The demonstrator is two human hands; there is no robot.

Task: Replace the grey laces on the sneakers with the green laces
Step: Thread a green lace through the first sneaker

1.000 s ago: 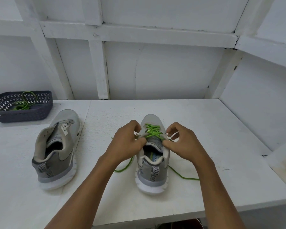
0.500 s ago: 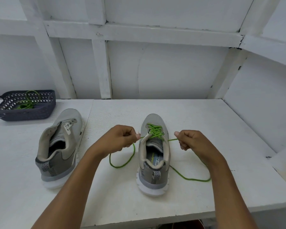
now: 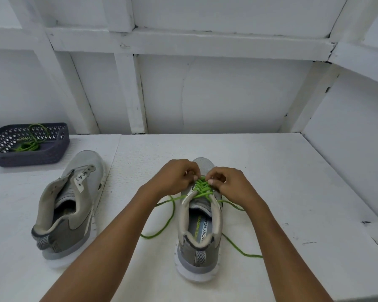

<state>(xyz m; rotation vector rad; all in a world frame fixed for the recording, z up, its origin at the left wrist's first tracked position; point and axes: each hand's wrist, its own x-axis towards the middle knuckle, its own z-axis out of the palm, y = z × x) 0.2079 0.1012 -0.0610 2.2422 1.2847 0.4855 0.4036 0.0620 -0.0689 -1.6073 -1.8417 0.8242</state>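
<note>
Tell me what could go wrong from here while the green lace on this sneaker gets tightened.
1. The left hand and right hand both pinch the green lace at the crossings, so nothing steadies the sneaker. A hard pull may drag or tip it.
2. The loose lace ends trail on the table beside both forearms. One could snag and pull the lacing uneven.

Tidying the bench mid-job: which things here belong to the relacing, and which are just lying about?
In use: left hand, right hand, laced sneaker, its green lace, unlaced sneaker, spare green lace.
Lying about: only the basket holding that lace.
</note>
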